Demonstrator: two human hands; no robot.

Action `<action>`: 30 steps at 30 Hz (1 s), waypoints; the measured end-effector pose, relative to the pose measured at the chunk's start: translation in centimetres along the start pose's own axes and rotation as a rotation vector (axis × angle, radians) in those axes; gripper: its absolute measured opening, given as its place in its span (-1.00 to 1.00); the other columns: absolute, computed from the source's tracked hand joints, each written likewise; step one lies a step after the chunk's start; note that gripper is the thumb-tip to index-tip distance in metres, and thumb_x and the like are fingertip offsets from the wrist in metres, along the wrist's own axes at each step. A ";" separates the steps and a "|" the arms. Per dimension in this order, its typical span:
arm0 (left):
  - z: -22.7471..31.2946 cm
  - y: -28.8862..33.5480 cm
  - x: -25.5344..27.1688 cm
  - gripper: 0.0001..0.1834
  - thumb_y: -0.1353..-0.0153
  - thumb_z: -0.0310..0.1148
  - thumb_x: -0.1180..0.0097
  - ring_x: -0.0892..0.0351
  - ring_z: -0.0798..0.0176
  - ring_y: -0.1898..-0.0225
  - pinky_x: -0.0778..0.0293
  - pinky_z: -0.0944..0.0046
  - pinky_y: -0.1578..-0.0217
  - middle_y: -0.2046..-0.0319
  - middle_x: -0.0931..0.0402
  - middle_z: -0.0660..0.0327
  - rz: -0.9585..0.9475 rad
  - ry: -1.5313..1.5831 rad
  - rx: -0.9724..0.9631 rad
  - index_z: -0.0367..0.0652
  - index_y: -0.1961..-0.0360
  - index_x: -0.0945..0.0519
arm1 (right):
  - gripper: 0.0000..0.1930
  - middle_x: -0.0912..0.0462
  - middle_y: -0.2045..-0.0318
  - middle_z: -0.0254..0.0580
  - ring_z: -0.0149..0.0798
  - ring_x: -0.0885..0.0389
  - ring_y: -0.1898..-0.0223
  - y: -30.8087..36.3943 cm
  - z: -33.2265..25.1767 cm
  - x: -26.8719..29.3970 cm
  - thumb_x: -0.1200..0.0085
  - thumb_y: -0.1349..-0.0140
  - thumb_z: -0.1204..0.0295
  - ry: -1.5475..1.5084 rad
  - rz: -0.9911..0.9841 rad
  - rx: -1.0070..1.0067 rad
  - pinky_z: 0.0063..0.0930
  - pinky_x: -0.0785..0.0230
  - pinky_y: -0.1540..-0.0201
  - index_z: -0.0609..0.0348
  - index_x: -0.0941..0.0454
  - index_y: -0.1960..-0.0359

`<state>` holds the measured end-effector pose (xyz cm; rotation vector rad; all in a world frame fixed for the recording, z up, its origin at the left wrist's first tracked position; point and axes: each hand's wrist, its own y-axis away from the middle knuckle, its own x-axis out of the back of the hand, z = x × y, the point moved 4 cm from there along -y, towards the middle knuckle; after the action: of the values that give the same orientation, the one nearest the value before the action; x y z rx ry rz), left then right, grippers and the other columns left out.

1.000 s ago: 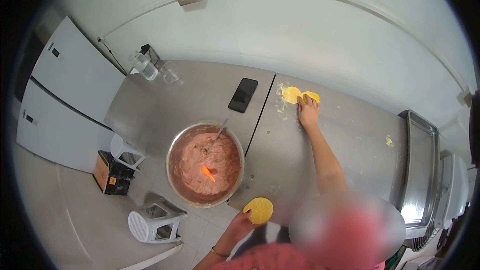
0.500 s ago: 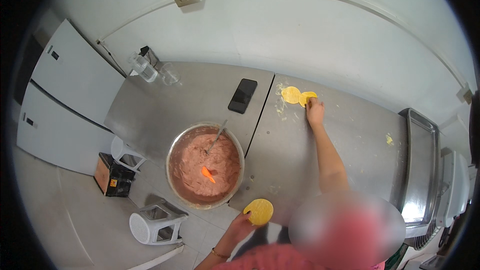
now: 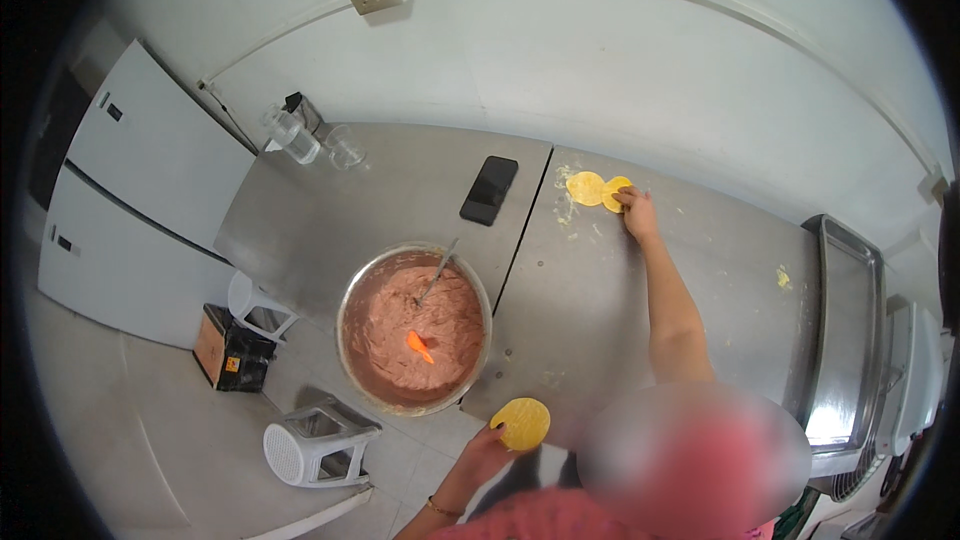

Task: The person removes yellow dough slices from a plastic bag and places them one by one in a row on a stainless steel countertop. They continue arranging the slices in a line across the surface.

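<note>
A thick yellow dough round (image 3: pixel 523 424), perhaps a stack of wrappers, is gripped at its left edge by my left hand (image 3: pixel 488 448), near the front edge of the steel table. Toward the back, my right hand (image 3: pixel 638 212) has its fingers closed on the edge of a thin yellow wrapper (image 3: pixel 614 190) at the tabletop. That wrapper meets another yellow wrapper (image 3: pixel 585 189) lying flat to its left. My fingertips hide part of the right-hand one. Left of centre stands a large metal bowl (image 3: pixel 350 365) of pink, paste-like filling (image 3: pixel 440 325), with a metal utensil handle (image 3: pixel 440 265) and an orange utensil (image 3: pixel 420 346) in it.
A black phone (image 3: pixel 489 190) lies behind the bowl. A pitcher (image 3: pixel 295 138) and a clear glass container (image 3: pixel 345 148) stand at the back left. Metal trays (image 3: pixel 845 330) line the right end. Pale flour smears mark the steel table (image 3: pixel 580 310). White stools (image 3: pixel 315 445) stand on the floor.
My right hand has shifted slightly at the wrapper's edge, its fingers still on it. My left hand keeps its hold on the dough round. The whole view has moved a little.
</note>
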<state>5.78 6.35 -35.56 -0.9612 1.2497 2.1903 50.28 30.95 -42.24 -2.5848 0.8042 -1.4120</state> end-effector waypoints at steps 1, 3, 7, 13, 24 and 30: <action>-0.1 0.0 0.0 -0.42 -0.21 -0.29 0.03 -0.18 0.02 -0.23 -0.12 -0.07 -0.22 -0.19 -0.20 0.03 -0.004 0.001 0.002 -0.21 -0.23 -0.15 | -0.66 -0.55 0.10 -0.21 -0.16 -0.46 0.00 0.1 -0.2 0.4 0.10 -0.05 0.64 -0.007 0.005 -0.011 -0.02 0.04 -0.27 0.01 -0.62 0.20; -0.2 0.0 -0.1 -0.42 -0.21 -0.28 0.02 -0.19 0.02 -0.23 -0.12 -0.07 -0.22 -0.19 -0.20 0.04 -0.021 0.009 0.001 -0.20 -0.22 -0.15 | -0.69 -0.57 0.14 -0.21 -0.16 -0.49 0.03 0.2 -1.0 2.0 0.08 -0.04 0.63 -0.053 0.140 0.000 -0.13 -0.09 -0.22 0.04 -0.61 0.23; -0.4 -0.3 -0.3 -0.44 -0.23 -0.28 0.05 -0.18 0.01 -0.23 -0.13 -0.07 -0.21 -0.20 -0.19 0.03 -0.026 -0.010 0.020 -0.21 -0.22 -0.14 | -0.79 -0.60 0.23 -0.12 -0.20 -0.56 0.11 1.1 -0.8 5.3 0.06 -0.07 0.59 -0.135 0.120 -0.314 -0.37 -0.34 -0.02 0.12 -0.60 0.29; -0.4 -1.3 -1.4 -0.46 -0.24 -0.27 0.07 -0.19 -0.01 -0.22 -0.12 -0.11 -0.20 -0.19 -0.19 0.01 -0.107 -0.024 0.040 -0.23 -0.21 -0.16 | -0.71 -0.60 0.18 -0.03 -0.14 -0.55 0.06 5.3 -3.1 7.7 0.22 -0.30 0.47 -1.094 0.021 -0.674 -0.40 -0.43 0.04 0.39 -0.42 0.05; -0.1 -2.5 -3.7 -0.45 -0.24 -0.22 0.08 -0.22 -0.02 -0.19 -0.20 -0.08 -0.16 -0.17 -0.23 0.03 -0.277 -0.098 0.162 -0.21 -0.21 -0.17 | -0.70 -0.50 0.08 0.03 -0.18 -0.50 0.01 12.5 -13.0 15.6 0.12 -0.23 0.57 -1.758 -0.120 -0.309 -0.44 -0.37 -0.11 0.43 -0.34 0.02; 0.2 -3.0 -4.3 -0.48 -0.25 -0.23 0.10 -0.25 -0.01 -0.19 -0.19 -0.08 -0.18 -0.15 -0.26 0.02 -0.312 -0.108 0.198 -0.26 -0.18 -0.21 | -0.91 -0.44 0.52 -0.35 -0.54 -0.32 0.58 15.2 -14.4 18.5 -0.08 -0.13 0.58 -1.539 0.009 -0.369 -0.73 -0.26 0.52 0.18 -0.41 0.44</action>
<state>10.53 7.85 -33.97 -0.8789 1.1550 1.8174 40.58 11.35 -24.89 -2.7614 0.7034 0.9122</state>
